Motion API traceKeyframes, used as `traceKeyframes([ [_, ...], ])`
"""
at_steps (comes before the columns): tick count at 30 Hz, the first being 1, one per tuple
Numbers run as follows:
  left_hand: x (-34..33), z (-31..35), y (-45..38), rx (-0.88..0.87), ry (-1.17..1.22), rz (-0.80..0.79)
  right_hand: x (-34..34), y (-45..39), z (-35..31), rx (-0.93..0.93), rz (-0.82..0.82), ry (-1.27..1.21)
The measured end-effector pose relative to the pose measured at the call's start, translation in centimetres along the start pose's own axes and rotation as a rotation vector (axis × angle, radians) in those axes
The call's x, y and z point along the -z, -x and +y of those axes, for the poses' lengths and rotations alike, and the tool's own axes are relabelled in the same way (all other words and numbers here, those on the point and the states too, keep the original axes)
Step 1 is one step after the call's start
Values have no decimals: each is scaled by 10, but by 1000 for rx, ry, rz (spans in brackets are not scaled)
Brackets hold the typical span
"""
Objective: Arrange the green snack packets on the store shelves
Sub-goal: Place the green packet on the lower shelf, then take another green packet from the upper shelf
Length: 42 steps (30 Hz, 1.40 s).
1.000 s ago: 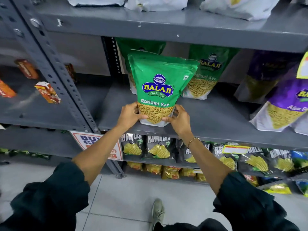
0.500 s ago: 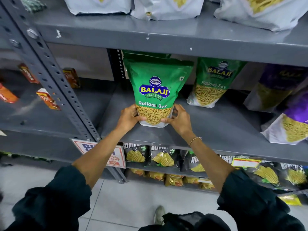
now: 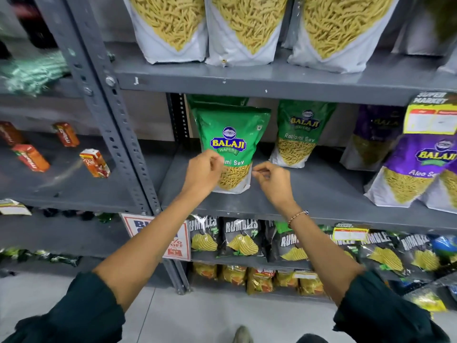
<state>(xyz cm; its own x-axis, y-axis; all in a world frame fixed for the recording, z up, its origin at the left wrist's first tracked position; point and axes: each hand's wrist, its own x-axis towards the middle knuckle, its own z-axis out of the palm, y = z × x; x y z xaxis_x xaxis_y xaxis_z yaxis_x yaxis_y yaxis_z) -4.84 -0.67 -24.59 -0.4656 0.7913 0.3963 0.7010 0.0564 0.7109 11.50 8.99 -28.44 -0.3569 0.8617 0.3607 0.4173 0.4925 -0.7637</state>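
Observation:
A green Balaji Ratlami Sev packet (image 3: 230, 129) stands upright on the grey middle shelf (image 3: 321, 194), near its left end. Behind it, the top of another green packet (image 3: 217, 99) peeks out. A third green packet (image 3: 303, 129) stands farther back to the right. My left hand (image 3: 202, 174) hovers in front of the front packet's lower left corner with loosely curled fingers, holding nothing. My right hand (image 3: 272, 179) is just off the packet's lower right corner, apart from it and empty.
Purple Balaji packets (image 3: 420, 167) fill the shelf's right end. Big white sev bags (image 3: 242, 28) stand on the shelf above. Black Rumbles packets (image 3: 241, 240) line the shelf below. A perforated grey post (image 3: 111, 125) rises at left, with juice cartons (image 3: 95, 163) beyond.
Both hands have let go of the front green packet and drawn back a little; it now stands on its own. The view has tilted upward.

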Motion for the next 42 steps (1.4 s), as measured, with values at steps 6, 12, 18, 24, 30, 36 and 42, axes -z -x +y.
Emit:
traceKeyframes([
  [6, 44, 101, -15, -210, 301, 27, 79, -4, -88, 185, 180, -127],
  [12, 64, 177, -58, -341, 490, -1, 170, -30, -141, 278, 406, -145],
  [18, 35, 219, -126, -218, 366, -158, 222, -80, -139, 261, 634, -127],
  [24, 2, 227, -157, -5, 422, -322, 235, -118, -119, 34, 247, -143],
  [30, -12, 219, -160, -18, 413, -393, 234, -119, -110, 93, 292, -94],
  [36, -13, 223, -153, -93, 413, -397, 239, -96, -114, 76, 445, -127],
  [42, 4, 225, -127, -142, 436, -364, 251, -57, -119, 70, 482, -199],
])
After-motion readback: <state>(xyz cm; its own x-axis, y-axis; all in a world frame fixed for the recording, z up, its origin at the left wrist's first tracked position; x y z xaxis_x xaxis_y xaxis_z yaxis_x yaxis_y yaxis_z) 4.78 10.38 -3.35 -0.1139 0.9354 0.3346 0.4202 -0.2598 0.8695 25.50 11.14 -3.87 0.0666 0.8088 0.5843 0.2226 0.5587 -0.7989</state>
